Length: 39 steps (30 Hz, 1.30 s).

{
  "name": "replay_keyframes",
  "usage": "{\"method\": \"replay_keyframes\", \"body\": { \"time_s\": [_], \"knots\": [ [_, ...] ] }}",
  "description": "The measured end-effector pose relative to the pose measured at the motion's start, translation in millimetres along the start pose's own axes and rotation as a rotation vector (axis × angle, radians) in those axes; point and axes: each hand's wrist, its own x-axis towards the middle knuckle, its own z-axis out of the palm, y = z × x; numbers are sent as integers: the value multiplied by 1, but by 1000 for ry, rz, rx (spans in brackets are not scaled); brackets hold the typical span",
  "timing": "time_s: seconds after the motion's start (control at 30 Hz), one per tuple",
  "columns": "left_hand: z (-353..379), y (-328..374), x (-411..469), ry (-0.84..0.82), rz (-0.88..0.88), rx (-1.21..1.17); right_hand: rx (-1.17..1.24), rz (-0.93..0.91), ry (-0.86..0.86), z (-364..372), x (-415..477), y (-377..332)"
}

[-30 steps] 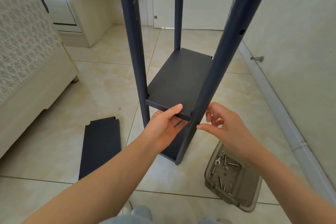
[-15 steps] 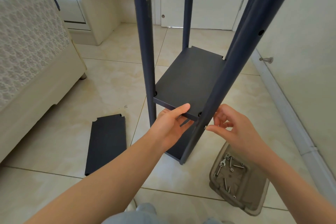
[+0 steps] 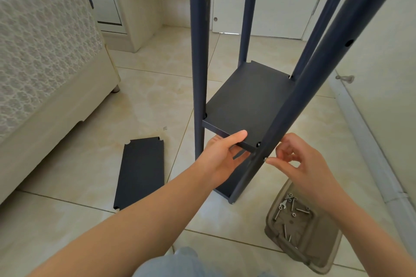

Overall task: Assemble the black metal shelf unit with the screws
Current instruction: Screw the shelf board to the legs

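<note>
The black metal shelf unit stands on the tiled floor with several upright poles. A black shelf panel [image 3: 245,101] sits partway up between them. My left hand [image 3: 221,155] grips the panel's near edge, thumb on top and fingers beneath. My right hand [image 3: 299,164] pinches a small silver screw [image 3: 265,159] against the near right pole [image 3: 290,105], just below the panel's corner. A lower panel shows at the unit's foot.
A spare black shelf panel [image 3: 140,171] lies flat on the floor to the left. A grey plastic lid [image 3: 299,227] holding several screws and a small wrench lies at the lower right. A bed [image 3: 45,63] is on the left, a wall with a baseboard on the right.
The view has shifted slightly, so the unit sits further right. Both hands stay at the panel's near right corner, the right fingertips still at the pole.
</note>
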Motion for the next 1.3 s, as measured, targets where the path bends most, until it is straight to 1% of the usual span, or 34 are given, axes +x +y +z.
{"method": "replay_keyframes", "body": {
  "time_s": [0.27,0.53,0.83,1.1,1.3],
  "knots": [
    [-1,-1,2,-40,7,-23,31,32,-7,1,0,1],
    [0,3,0,-52,18,66,43,51,11,-1,4,-5],
    [-3,2,-1,-60,19,63,116,163,-43,-2,3,-8],
    [-2,2,-2,-85,31,109,160,166,-76,-9,4,-8],
    [0,3,-5,-131,48,129,211,167,-32,-10,-5,-2]
  ]
}}
